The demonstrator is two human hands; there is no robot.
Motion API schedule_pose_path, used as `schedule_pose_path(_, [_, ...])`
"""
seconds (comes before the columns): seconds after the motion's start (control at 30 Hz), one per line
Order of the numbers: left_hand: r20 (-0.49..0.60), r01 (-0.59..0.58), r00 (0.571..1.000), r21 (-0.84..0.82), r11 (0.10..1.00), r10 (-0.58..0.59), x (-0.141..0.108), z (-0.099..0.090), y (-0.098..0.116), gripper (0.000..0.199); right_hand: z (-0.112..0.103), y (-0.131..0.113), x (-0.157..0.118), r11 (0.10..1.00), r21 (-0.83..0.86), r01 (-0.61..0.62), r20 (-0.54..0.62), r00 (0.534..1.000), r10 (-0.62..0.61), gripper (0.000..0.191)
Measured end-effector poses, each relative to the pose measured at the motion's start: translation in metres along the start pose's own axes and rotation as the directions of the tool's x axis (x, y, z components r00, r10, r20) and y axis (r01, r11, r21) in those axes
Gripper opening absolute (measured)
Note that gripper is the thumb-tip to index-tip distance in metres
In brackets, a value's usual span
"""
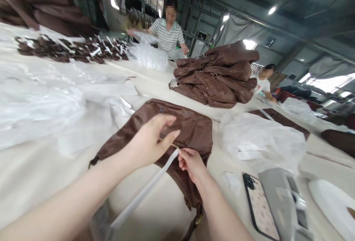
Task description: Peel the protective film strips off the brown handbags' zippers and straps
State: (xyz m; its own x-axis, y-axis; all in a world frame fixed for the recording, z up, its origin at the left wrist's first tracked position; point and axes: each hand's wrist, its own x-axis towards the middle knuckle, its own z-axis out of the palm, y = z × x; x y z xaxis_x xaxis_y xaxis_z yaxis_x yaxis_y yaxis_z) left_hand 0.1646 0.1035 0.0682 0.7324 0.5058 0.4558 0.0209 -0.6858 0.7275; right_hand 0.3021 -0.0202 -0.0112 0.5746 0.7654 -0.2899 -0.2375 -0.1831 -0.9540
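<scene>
A brown leather-look bag point(198, 126) lies on the pale table in front of me, with a zip across its face and a strap with brass-coloured fittings hanging toward me. My right hand point(192, 163) is closed in a pinch at the zip, gripping the upper end of a long white strip point(144, 194). The strip runs down toward the table's near side. Just left of it, my left hand point(152, 139) hovers over the bag, fingers apart and holding nothing. Whether its fingertips touch the bag I cannot tell.
Brown bags point(216, 78) are piled beyond. Clear plastic bags point(41, 100) spread on the left, with more plastic point(263, 141) on the right. A phone point(262, 207) lies beside a grey tape dispenser point(280, 196). One person point(169, 35) stands across the table; another point(263, 83) is farther right.
</scene>
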Motion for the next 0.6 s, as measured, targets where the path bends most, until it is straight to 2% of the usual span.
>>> schedule_pose_path(0.03, [0.12, 0.127, 0.985, -0.001, 0.992, -0.126, 0.002, 0.005, -0.007, 0.039, 0.0, 0.001, 0.0, 1.0, 0.007, 0.005, 0.009, 1.0, -0.005, 0.038])
schedule_pose_path(0.07, [0.263, 0.28, 0.927, -0.011, 0.96, -0.267, 0.003, 0.011, -0.015, 0.044, 0.0, 0.002, 0.001, 1.0, 0.014, 0.009, 0.018, 1.0, -0.01, 0.038])
schedule_pose_path(0.1, [0.402, 0.429, 0.832, -0.03, 0.903, -0.382, 0.003, 0.019, -0.024, 0.048, 0.0, 0.003, 0.002, 1.0, 0.019, 0.012, 0.026, 1.0, -0.012, 0.038])
schedule_pose_path(0.13, [0.525, 0.553, 0.725, -0.057, 0.831, -0.446, 0.003, 0.026, -0.031, 0.053, 0.0, 0.004, 0.003, 1.0, 0.023, 0.011, 0.033, 0.999, -0.012, 0.038])
schedule_pose_path(0.17, [0.598, 0.618, 0.667, -0.111, 0.778, -0.445, 0.001, 0.034, -0.037, 0.056, 0.0, 0.005, 0.004, 1.0, 0.025, 0.01, 0.036, 0.999, -0.011, 0.039])
schedule_pose_path(0.2, [0.644, 0.658, 0.638, -0.171, 0.733, -0.423, -0.001, 0.041, -0.041, 0.057, 0.0, 0.005, 0.004, 1.0, 0.026, 0.008, 0.034, 0.999, -0.009, 0.039])
schedule_pose_path(0.27, [0.677, 0.674, 0.637, -0.259, 0.692, -0.367, -0.007, 0.053, -0.044, 0.055, -0.001, 0.005, 0.003, 1.0, 0.023, 0.009, 0.024, 1.0, -0.009, 0.039])
schedule_pose_path(0.33, [0.663, 0.657, 0.659, -0.276, 0.701, -0.356, -0.012, 0.062, -0.043, 0.047, 0.0, 0.003, 0.002, 1.0, 0.011, 0.012, 0.008, 1.0, -0.012, 0.039])
schedule_pose_path(0.47, [0.563, 0.558, 0.724, -0.137, 0.819, -0.399, -0.017, 0.073, -0.043, 0.027, 0.001, 0.001, 0.005, 0.999, -0.037, 0.007, -0.017, 1.0, -0.007, 0.04])
schedule_pose_path(0.6, [0.47, 0.325, 0.826, 0.055, 0.944, -0.312, -0.016, 0.073, -0.042, 0.024, 0.008, 0.001, 0.007, 0.994, -0.109, 0.011, -0.03, 0.999, -0.014, 0.04])
